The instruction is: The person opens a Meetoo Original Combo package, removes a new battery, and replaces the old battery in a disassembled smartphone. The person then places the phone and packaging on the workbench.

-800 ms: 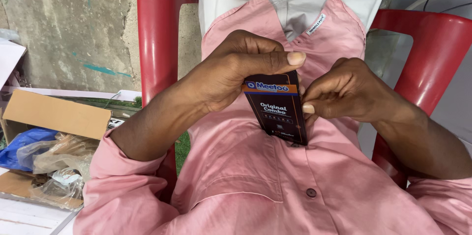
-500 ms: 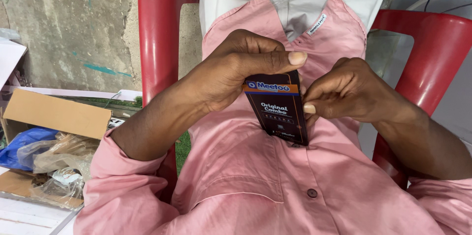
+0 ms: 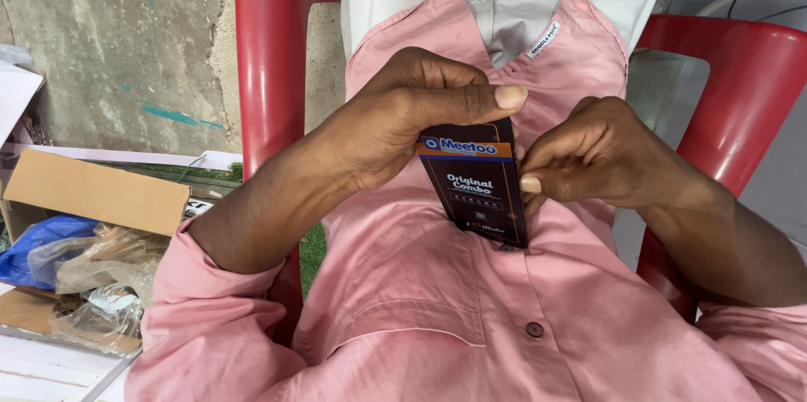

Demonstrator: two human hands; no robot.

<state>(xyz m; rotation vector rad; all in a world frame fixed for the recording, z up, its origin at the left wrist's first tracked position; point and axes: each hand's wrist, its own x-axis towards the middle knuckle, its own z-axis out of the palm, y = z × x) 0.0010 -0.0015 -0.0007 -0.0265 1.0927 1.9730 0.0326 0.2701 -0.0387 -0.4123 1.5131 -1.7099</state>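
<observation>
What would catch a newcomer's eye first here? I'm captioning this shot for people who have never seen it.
First, the small dark box with an orange band at the centre, gripped from the top by the left hand and pinched at its side by the right hand. Behind it spreads a pink shirt over a red plastic chair. At the lower left sits an open cardboard box with crumpled plastic bags.

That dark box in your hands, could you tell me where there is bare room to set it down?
Bare shirt front below the dark box, between both sleeves. The white boards at lower left are partly bare. The cardboard box is crowded with plastic bags.
</observation>
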